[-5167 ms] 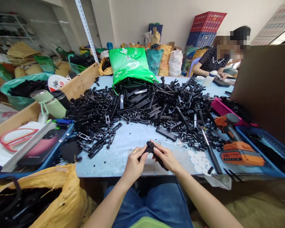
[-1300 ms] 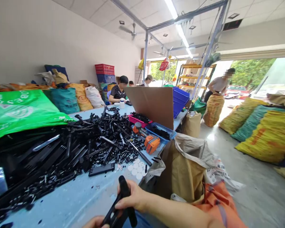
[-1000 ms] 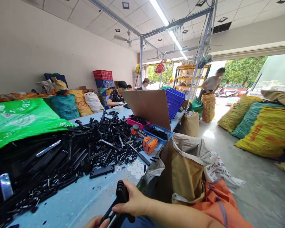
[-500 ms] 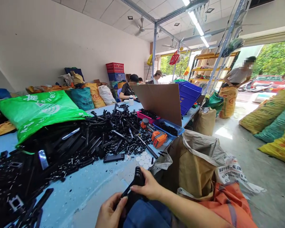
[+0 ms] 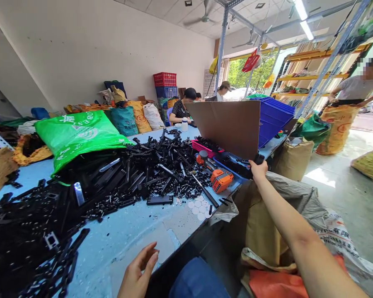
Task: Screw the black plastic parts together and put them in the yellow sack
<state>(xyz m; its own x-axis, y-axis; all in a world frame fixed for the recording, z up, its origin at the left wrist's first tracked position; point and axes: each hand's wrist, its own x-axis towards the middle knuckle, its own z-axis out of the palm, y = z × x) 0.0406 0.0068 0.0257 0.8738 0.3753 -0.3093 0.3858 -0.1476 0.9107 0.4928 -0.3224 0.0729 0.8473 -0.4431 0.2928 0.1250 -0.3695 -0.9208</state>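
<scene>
Workshop surface [image 5: 124, 231], pale blue, carrying a wide heap of black plastic parts [image 5: 118, 174] spilling from one green sack [image 5: 77, 134] at its far left side

Change since half a second ago: both hands were closed on one assembled black part at the near edge; now they are parting. Right hand [image 5: 257, 169] is reaching out past the right edge, fingers wrapped round that black part [image 5: 255, 159], holding it at the blue tray [image 5: 236, 159] in front of the brown cardboard sheet [image 5: 228, 126]. Left hand [image 5: 138, 275] is hanging open and empty, palm up, just off the near edge. Reading: one piece looks finished and is being carried toward the tray with the others; the left hand is free

Counts:
- one orange cordless driver [image 5: 219, 178] lying near the right edge, between heap and tray
- one pink basket [image 5: 202, 145] behind it
- roughly eight white discs [image 5: 199, 207] clustered by the near right edge, exact number hard to tell
- one ribbed black bar [image 5: 160, 200] lying apart from the heap
- four other people [image 5: 182, 109] working beyond, faces not noted
- two stacked crates [image 5: 164, 85], red over blue, by the back wall
</scene>
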